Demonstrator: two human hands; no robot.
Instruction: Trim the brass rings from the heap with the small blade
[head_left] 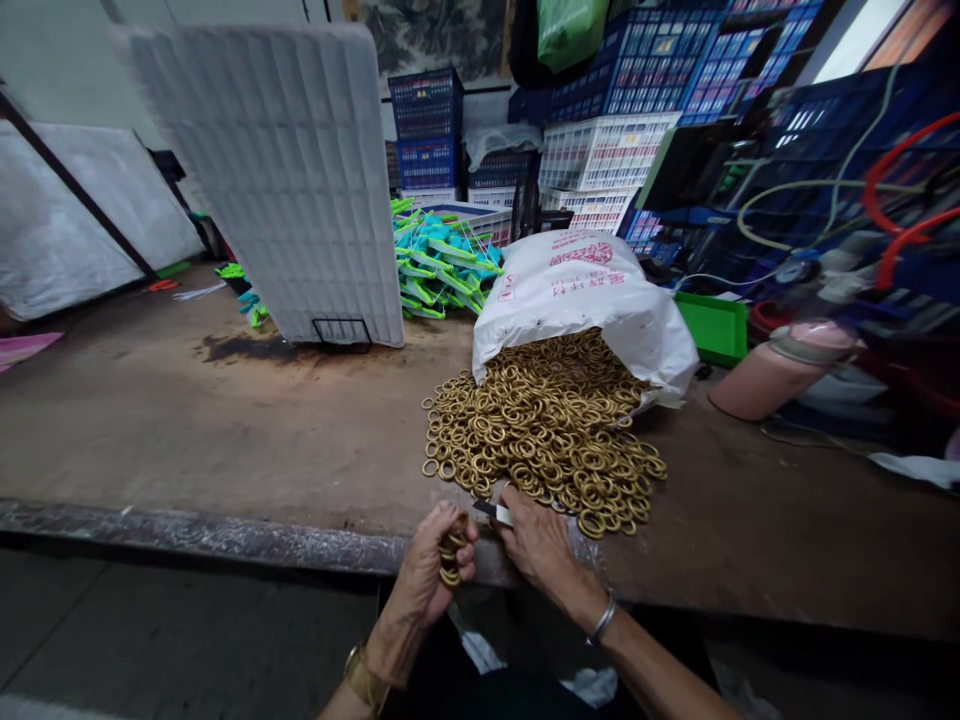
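A heap of brass-coloured rings (544, 430) spills from a white sack (581, 290) lying on its side on the brown workbench (225, 420). My left hand (431, 570) is closed round a stack of these rings at the bench's front edge. My right hand (536, 545) rests just beside it at the near edge of the heap, fingers pinched on a small metal tool (495, 513). A bracelet sits on each wrist.
A tall white ribbed panel (285, 180) stands on the bench at the back left. Green and teal plastic parts (439, 265) lie behind it. Blue and white crates (600, 150) are stacked at the rear. A green tray (712, 328), a pink cylinder (780, 370) and hoses lie at the right.
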